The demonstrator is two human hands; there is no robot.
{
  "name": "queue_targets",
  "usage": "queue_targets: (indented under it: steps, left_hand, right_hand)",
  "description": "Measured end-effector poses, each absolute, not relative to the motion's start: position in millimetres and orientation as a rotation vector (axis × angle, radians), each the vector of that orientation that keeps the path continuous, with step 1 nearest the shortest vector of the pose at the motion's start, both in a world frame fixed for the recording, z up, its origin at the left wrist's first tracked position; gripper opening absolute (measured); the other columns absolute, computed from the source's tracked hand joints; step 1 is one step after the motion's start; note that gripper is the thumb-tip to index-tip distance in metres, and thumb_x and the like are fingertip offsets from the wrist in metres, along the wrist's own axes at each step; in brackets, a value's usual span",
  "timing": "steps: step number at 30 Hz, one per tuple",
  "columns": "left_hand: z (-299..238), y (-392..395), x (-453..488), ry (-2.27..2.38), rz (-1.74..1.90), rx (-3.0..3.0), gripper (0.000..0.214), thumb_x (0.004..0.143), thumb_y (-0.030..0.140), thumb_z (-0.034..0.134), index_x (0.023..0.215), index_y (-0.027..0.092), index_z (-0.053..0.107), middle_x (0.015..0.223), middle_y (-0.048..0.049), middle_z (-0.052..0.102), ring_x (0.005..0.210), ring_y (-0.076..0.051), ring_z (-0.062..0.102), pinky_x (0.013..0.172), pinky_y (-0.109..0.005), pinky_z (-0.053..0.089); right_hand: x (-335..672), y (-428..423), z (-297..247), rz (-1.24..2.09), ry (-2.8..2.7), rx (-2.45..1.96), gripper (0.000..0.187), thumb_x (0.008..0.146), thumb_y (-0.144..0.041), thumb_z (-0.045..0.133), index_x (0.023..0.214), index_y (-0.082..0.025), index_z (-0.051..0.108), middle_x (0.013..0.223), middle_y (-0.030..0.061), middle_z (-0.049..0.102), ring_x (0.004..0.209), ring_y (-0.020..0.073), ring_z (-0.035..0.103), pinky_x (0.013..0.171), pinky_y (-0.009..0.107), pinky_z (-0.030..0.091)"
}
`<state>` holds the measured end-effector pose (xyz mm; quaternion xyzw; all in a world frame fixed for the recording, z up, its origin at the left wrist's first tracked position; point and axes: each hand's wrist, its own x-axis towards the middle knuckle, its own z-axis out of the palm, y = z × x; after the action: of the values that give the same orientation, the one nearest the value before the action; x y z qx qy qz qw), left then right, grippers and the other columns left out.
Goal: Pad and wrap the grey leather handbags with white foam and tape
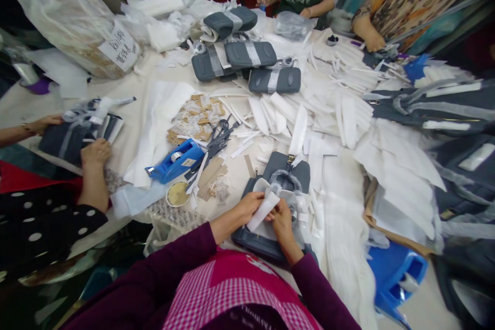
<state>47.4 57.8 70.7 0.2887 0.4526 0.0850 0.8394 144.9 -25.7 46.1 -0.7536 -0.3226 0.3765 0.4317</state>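
Note:
A dark blue-grey bag (255, 244) lies in front of me at the table's near edge, its flap (303, 169) spread away from me. Its handle (291, 178) is wrapped in clear film. Over the bag, my left hand (252, 207) pinches a flat white foam strip (263, 212) from the left. My right hand (283, 221) has its fingers closed at the strip's right edge. The fingertips partly cover the strip's upper end and what lies under it. Whether the strip touches the bag I cannot tell.
A blue tape dispenser (180, 160), a round tin (178, 194) and tags (199, 116) lie left. Another blue dispenser (398, 273) is at lower right. Foam pieces (348, 113) and wrapped bags (251, 54) cover the far side. A co-worker's hands (95, 152) hold a bag at left.

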Motion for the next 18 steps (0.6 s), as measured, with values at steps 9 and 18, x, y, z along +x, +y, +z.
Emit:
queue_targets:
  steps: [9, 18]
  left_hand:
    - [69.3, 44.4, 57.3, 1.036, 0.227, 0.685, 0.016, 0.079, 0.026, 0.063, 0.09, 0.014, 0.064, 0.071, -0.0032, 0.067, 0.05, -0.015, 0.061, 0.047, -0.025, 0.05]
    - [71.9, 52.5, 44.8, 0.975, 0.287, 0.836, 0.008, 0.075, 0.019, 0.064, 0.072, 0.011, 0.064, 0.066, 0.0011, 0.059, 0.056, -0.008, 0.049, 0.051, -0.018, 0.038]
  right_hand:
    - [168.5, -40.9, 77.2, 0.942, -0.76, -1.902, 0.017, 0.078, -0.031, 0.049, 0.088, -0.02, 0.058, 0.083, 0.0037, 0.06, 0.075, 0.0201, 0.056, 0.068, 0.034, 0.043]
    - [153.4, -25.1, 106.4, 1.13, -0.529, -1.795, 0.03, 0.062, -0.034, 0.072, 0.086, -0.019, 0.063, 0.069, -0.0001, 0.061, 0.061, 0.0171, 0.053, 0.057, 0.03, 0.042]
